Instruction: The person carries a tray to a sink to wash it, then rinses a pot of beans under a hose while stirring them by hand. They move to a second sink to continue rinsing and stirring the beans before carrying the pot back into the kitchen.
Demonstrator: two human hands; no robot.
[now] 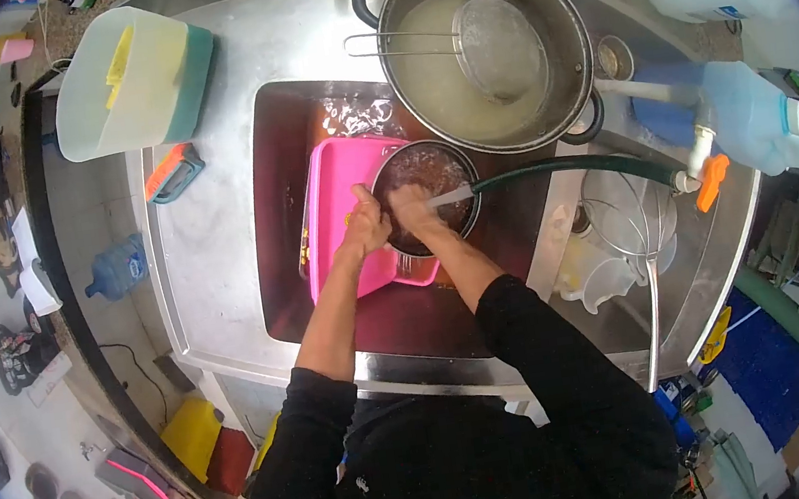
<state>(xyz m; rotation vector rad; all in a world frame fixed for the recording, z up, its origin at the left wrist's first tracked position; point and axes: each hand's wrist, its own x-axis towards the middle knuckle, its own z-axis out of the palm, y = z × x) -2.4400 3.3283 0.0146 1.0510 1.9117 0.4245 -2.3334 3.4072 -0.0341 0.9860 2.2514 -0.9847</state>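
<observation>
A metal pot (426,158) sits tilted over a pink plastic tub (324,229) in the sink, with dark, frothy water inside. My left hand (367,223) is closed on the pot's left rim. My right hand (410,206) reaches into the pot, its fingers blurred and partly hidden by the water. From the right, a green hose (570,164) pours a stream of water into the pot beside my right hand. The steel sink (519,234) around the tub holds reddish-brown water.
A large pot (428,84) of cloudy liquid, with a strainer (497,47) resting in it, overhangs the sink's back right. A scrub brush (174,173) and a plastic bin (87,99) stand left. On the right are an orange-handled tap (711,183), a whisk (649,267) and a pitcher (605,275).
</observation>
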